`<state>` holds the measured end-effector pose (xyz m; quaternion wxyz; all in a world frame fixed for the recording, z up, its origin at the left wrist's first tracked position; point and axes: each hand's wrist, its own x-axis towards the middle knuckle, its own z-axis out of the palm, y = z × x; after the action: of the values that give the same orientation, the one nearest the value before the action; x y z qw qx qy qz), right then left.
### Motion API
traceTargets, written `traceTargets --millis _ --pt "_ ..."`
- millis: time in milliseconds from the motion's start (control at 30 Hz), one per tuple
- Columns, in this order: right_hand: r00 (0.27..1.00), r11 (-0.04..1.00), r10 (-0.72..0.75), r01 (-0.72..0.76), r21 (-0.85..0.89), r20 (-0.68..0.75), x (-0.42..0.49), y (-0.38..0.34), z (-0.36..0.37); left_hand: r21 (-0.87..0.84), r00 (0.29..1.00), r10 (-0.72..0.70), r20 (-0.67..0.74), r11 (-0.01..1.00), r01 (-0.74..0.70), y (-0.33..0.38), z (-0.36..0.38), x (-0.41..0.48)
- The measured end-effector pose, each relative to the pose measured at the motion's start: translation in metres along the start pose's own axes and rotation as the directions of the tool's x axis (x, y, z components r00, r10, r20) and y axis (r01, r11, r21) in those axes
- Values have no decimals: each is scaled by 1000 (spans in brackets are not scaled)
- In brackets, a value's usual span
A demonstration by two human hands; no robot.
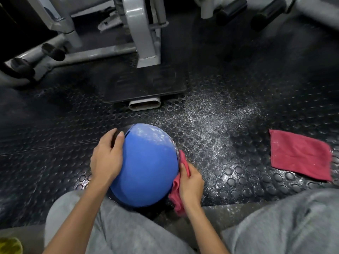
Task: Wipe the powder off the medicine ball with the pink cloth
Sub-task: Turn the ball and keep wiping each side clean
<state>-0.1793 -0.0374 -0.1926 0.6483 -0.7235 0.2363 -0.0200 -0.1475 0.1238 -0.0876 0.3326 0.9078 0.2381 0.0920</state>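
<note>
Pretty clearly a gym: studded black rubber floor (238,171), grey steel machine frames (143,33) with padded rollers (231,8).

Dim indoor scene, brightest at the centre where glare shines off the studded rubber floor (229,162). Far corners fall into shadow. Wide-angle bending curves the slightly soft edges.
</note>
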Motion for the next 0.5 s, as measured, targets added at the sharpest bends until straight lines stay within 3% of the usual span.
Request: traceTargets --millis 100,167,233,267,333,400,433,500 --pt "973 979 -203 202 -20 -106 -11 -23 4 26 999 31 16 999 -31 5 2 3" --pt "908 914 -406 405 -34 -102 -17 -31 8 28 999 32 29 999 -33 5 1 5" --pt "873 877 -480 477 -54 -84 -14 -31 7 31 999 21 42 999 -22 5 0 7" --pt "901 905 -426 425 -33 -77 -9 -28 5 30 999 17 47 999 -19 5 0 8" --pt "983 983 -180 181 12 -29 4 -13 2 20 999 21 50 1000 -22 4 -1 7" --pt "999 999 34 -33 -21 13 14 4 1 15 999 24 42 1000 -25 4 -2 5" --pt "997 997 71 -71 -27 5 14 6 0 15 999 27 37 1000 -28 5 -1 4" --pt "999 1000 -25 24 -14 -36 7 -6 0 15 999 24 26 1000 -25 6 -1 5"
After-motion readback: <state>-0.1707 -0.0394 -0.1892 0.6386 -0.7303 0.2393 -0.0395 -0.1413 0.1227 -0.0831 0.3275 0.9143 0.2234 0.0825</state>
